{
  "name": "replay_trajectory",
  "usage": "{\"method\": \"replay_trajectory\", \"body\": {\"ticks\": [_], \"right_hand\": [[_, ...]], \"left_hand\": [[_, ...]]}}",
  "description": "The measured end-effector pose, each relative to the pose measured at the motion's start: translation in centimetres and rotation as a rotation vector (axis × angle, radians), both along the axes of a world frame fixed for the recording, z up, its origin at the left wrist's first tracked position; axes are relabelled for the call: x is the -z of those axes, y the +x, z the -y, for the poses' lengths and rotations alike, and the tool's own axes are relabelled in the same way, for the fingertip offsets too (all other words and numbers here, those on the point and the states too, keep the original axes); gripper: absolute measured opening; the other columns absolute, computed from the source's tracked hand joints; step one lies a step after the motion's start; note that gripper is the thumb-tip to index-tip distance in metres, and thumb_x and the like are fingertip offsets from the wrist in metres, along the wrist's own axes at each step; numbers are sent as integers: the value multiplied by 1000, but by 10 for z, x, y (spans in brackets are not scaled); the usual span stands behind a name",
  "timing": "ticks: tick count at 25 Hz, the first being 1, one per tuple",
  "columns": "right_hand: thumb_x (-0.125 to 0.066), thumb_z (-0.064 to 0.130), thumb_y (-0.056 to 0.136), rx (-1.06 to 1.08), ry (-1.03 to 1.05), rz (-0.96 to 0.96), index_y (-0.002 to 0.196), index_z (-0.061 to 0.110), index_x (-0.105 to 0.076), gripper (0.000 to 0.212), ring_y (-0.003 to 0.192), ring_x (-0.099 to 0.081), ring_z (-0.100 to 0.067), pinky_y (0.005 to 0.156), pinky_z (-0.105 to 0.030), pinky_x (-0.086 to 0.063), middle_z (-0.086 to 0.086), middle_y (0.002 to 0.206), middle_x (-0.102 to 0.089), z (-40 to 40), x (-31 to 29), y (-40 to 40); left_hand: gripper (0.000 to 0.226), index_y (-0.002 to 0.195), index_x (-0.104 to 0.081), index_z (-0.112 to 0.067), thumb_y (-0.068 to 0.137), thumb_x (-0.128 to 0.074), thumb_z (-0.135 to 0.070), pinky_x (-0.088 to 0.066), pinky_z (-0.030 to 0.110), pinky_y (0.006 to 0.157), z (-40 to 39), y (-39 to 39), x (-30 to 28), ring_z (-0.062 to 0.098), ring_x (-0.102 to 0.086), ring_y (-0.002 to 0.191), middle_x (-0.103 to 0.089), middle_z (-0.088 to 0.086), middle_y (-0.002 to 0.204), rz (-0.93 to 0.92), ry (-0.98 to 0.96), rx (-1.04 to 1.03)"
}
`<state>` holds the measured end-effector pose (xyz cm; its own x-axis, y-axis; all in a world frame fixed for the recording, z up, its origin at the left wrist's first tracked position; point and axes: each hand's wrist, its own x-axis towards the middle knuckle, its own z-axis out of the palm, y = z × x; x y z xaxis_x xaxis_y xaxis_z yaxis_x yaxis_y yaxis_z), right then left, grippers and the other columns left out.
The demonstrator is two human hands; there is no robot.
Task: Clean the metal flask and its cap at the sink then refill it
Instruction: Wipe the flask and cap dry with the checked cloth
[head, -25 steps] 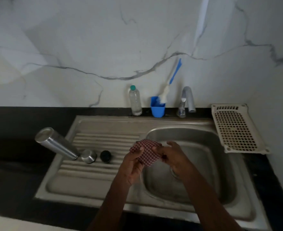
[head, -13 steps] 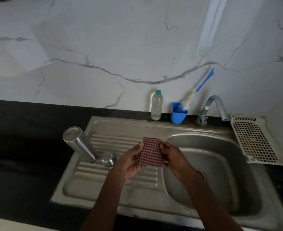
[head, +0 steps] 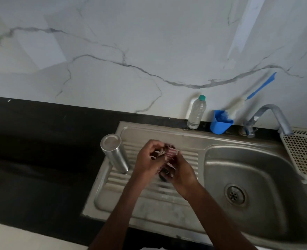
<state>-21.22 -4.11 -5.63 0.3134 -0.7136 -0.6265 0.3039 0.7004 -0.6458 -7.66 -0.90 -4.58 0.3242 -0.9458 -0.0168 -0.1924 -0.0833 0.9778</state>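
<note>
cloth (head: 169,153) now bunched in hands | flask (head: 114,153) upside down beside | caps hidden

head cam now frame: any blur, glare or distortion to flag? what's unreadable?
Head view: motion blur smears both hands, left hand and right hand, and the checked cloth they grip, so finger detail is unreadable. A dark thing under the hands cannot be identified. Wide-angle bend curves the counter edge and sink. Light is dim and soft; mild sheen on the metal flask, no harsh glare.
</note>
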Motion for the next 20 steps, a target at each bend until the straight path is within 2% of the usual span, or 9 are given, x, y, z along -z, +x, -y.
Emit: {"method": "replay_trajectory", "body": {"ticks": [3,5,7,9,11,13,16,18,20], "right_hand": [[-30,61,104,75,195,398,132,6,-65,71,119,-63,-33,114,-46,-41,-19,129,-68,-2,-2,8],[-37,64,101,94,222,510,131,4,-67,74,125,-59,-37,121,-48,-32,-23,132,-65,1,-4,7],[-43,66,99,91,199,547,133,0,-65,78,133,-53,-38,121,-50,-31,-25,139,-60,3,-5,9],[-50,62,98,101,181,564,139,-1,-59,76,140,-49,-37,119,-51,-35,-23,147,-54,2,-6,13],[-54,50,99,104,145,524,128,2,-64,57,126,-59,-36,110,-53,-43,-19,137,-60,-3,-6,20],[-49,31,96,83,106,478,110,3,-69,37,103,-66,-37,105,-55,-45,-20,115,-69,-8,-6,27],[-40,12,81,48,79,479,100,-2,-65,35,88,-67,-38,91,-54,-52,-24,102,-68,-13,-7,40],[-40,9,75,40,76,447,103,-5,-63,38,89,-66,-39,82,-50,-58,-26,105,-67,-16,-7,47],[-48,14,76,35,75,428,106,-1,-63,37,93,-66,-38,89,-51,-54,-24,109,-67,-17,-8,53]], "left_hand": [[66,142,-57,-39,85,-78,-15,-53,28,102,-9,5,-12,2,-67,113,-75,-12,120,364,-2,271],[62,148,-54,-35,91,-75,-28,-52,30,104,-22,9,-20,5,-66,121,-73,-12,128,320,-83,307],[44,140,-63,-25,97,-69,-33,-56,35,95,-43,16,-22,16,-70,114,-75,-10,121,216,-238,167],[24,119,-72,-21,99,-63,-32,-58,42,77,-70,25,-15,20,-72,94,-76,-8,104,200,-318,-28],[14,102,-73,-25,98,-62,-32,-57,46,68,-100,38,5,18,-71,81,-75,-10,92,249,-268,-205],[9,103,-71,-31,98,-64,-30,-58,51,71,-124,50,27,16,-70,84,-74,-11,96,249,-141,-393],[39,130,-59,-32,96,-72,-19,-59,49,89,-136,71,40,14,-64,111,-64,-5,127,98,31,-575],[74,154,-40,-33,91,-80,-27,-51,35,100,-125,84,36,10,-51,132,-47,-6,153,-1,117,-519],[97,162,-28,-32,84,-86,-36,-41,30,104,-104,92,29,7,-39,142,-35,-8,163,-36,139,-443]]}}
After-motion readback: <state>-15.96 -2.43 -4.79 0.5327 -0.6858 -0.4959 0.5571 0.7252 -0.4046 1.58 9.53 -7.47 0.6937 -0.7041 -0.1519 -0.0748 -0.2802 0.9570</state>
